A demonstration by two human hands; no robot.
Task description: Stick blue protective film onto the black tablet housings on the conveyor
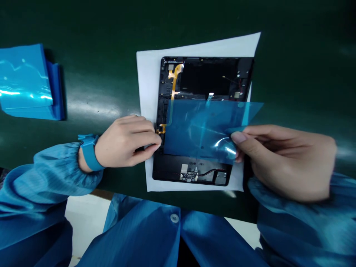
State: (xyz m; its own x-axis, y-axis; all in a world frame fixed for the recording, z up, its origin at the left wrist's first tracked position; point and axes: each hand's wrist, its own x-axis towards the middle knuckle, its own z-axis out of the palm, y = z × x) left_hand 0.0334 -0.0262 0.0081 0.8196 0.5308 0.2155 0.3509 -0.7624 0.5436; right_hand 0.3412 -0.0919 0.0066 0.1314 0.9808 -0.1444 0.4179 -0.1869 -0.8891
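Observation:
Between the thumb and fingers of my right hand (283,159) is the right edge of a clear blue plastic film (189,129). The film spreads over the middle of an opened tablet housing (205,78), and its right side is bent up toward the hand. Through it the black interior and a pale ribbon strip still show. My left hand (128,141) is closed at the housing's left edge, thumb and forefinger pinched together; what lies between them, if anything, is too small to make out. An orange flex cable (174,81) runs down the housing's left side.
Under the housing lies a white sheet (147,85) on the dark green table (97,22). A stack of blue films (25,81) sits at the far left. A small circuit board (189,174) shows at the housing's near end. My left wrist wears a blue band (91,154).

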